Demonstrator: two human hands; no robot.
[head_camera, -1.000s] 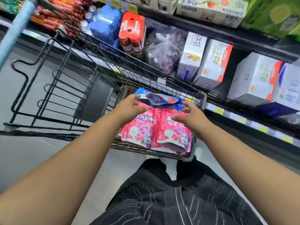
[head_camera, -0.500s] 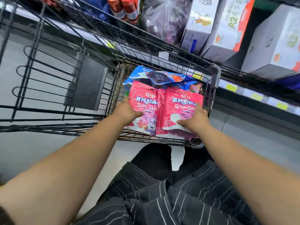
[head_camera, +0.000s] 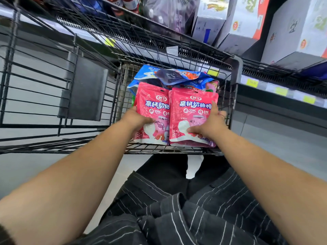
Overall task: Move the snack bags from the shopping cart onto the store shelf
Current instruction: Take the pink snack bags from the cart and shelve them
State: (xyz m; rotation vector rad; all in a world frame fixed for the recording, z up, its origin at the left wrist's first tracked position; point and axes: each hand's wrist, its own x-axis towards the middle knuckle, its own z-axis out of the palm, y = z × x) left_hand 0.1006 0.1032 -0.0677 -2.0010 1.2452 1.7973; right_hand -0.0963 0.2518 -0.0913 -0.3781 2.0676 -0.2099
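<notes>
Two pink snack bags stand side by side at the near end of a black wire shopping cart [head_camera: 237,71]. My left hand [head_camera: 135,120] grips the lower left edge of the left pink bag [head_camera: 153,103]. My right hand [head_camera: 207,123] grips the lower right part of the right pink bag [head_camera: 191,110], thumb on its front. Both bags are tilted up, their fronts facing me. Behind them lie blue snack bags [head_camera: 169,76], partly hidden. The store shelf [head_camera: 265,82] runs along the right.
White cartons [head_camera: 293,30] and a clear plastic bag of goods [head_camera: 168,13] fill the shelf above the cart. Yellow price tags [head_camera: 251,83] line the shelf edge. A grey panel [head_camera: 85,89] hangs on the cart's left wall. Grey floor lies on both sides.
Both hands slid from the tops of the pink bags down to their lower edges and took hold. The bags now stand raised toward me. My view has dropped closer to the cart.
</notes>
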